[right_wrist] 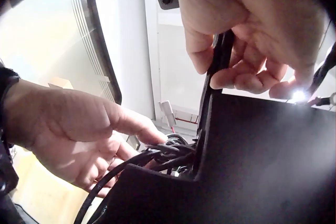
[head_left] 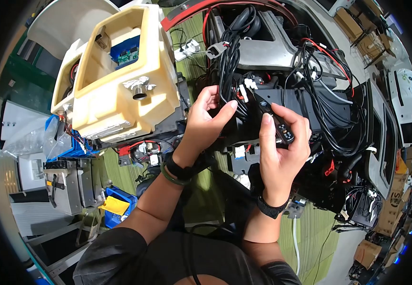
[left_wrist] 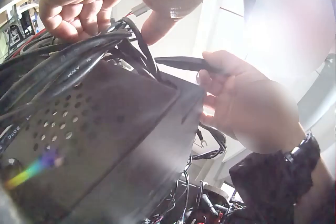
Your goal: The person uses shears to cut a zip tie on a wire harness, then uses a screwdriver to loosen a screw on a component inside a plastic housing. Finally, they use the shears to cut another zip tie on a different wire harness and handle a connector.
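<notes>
My right hand (head_left: 284, 159) grips a black pen-shaped tester (head_left: 283, 129) with small buttons. Its narrow tip points away from me, toward small white connectors (head_left: 244, 93) among the wires. Thumb and fingers of my left hand (head_left: 198, 121) hold a bundle of black cables (head_left: 230, 71) from its two sides. In the left wrist view those cables (left_wrist: 63, 61) arch over a dark box with round holes (left_wrist: 105, 129), and the tester's tip (left_wrist: 181, 63) reaches in from the right. The right wrist view shows the left thumb on the cables (right_wrist: 170, 153), beside the dark box's edge.
A cream-coloured housing (head_left: 120, 104) with a green circuit board inside stands at the left. More loose black cables (head_left: 327, 121) hang over the machine at the right. A blue bin (head_left: 120, 204) sits on the floor at lower left, and cardboard boxes (head_left: 368, 251) line the right side.
</notes>
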`<state>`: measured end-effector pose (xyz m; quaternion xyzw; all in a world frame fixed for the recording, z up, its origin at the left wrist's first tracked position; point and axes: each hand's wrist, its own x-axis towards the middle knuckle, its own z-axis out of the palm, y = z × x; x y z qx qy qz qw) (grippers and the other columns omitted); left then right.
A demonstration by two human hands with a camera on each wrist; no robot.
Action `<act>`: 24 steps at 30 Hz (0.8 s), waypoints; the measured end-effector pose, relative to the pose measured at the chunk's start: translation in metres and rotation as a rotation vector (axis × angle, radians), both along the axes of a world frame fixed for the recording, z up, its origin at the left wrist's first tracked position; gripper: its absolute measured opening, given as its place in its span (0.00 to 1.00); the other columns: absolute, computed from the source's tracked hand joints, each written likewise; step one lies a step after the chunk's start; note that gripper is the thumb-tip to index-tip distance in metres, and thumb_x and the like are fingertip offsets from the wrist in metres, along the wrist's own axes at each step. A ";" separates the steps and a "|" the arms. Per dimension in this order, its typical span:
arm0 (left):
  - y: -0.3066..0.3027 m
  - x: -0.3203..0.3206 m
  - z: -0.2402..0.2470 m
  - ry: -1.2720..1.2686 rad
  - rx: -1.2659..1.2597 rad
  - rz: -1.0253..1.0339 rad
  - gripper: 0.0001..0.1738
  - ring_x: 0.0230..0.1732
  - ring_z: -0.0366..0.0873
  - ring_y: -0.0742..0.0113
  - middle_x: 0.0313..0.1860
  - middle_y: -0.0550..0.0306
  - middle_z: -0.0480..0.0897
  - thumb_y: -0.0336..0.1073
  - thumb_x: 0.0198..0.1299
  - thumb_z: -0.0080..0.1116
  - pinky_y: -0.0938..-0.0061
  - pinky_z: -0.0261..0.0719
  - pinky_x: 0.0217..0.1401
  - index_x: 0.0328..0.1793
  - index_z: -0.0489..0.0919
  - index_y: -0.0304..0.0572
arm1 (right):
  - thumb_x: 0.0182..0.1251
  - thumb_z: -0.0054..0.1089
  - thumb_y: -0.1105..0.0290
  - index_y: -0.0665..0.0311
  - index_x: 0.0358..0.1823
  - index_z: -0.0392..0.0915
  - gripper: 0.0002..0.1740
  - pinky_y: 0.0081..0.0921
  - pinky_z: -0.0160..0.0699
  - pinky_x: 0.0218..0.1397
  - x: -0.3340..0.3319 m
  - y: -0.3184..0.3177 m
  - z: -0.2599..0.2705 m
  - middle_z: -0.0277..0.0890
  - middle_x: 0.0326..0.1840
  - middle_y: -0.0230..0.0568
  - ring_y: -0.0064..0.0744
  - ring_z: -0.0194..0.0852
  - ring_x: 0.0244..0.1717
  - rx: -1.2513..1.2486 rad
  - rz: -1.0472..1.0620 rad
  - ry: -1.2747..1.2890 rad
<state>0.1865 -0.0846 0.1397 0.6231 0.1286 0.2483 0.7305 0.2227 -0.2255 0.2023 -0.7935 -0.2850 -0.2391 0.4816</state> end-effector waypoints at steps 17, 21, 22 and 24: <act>0.000 0.002 0.000 -0.005 -0.004 0.004 0.19 0.44 0.74 0.76 0.43 0.60 0.80 0.30 0.55 0.62 0.77 0.71 0.52 0.52 0.72 0.35 | 0.52 0.66 0.73 0.64 0.37 0.78 0.11 0.28 0.61 0.45 -0.012 0.004 0.013 0.76 0.31 0.34 0.33 0.68 0.32 -0.046 -0.113 -0.010; 0.002 0.001 -0.003 -0.017 0.049 0.012 0.18 0.43 0.74 0.76 0.42 0.61 0.80 0.31 0.55 0.62 0.78 0.70 0.51 0.52 0.72 0.35 | 0.52 0.67 0.73 0.64 0.37 0.78 0.11 0.28 0.61 0.44 -0.012 0.008 0.013 0.75 0.31 0.35 0.33 0.68 0.33 -0.082 -0.131 -0.035; 0.003 0.000 -0.001 0.004 0.077 -0.006 0.19 0.44 0.74 0.77 0.44 0.61 0.79 0.30 0.57 0.61 0.78 0.70 0.52 0.53 0.71 0.35 | 0.53 0.67 0.72 0.64 0.38 0.78 0.11 0.27 0.61 0.44 -0.012 0.009 0.014 0.75 0.31 0.35 0.33 0.68 0.33 -0.077 -0.146 -0.005; 0.004 -0.001 0.000 0.025 0.102 -0.024 0.19 0.45 0.73 0.77 0.46 0.61 0.78 0.29 0.58 0.59 0.79 0.69 0.53 0.55 0.70 0.34 | 0.53 0.67 0.72 0.64 0.38 0.78 0.11 0.27 0.61 0.44 -0.012 0.011 0.014 0.75 0.31 0.35 0.33 0.68 0.33 -0.074 -0.162 0.024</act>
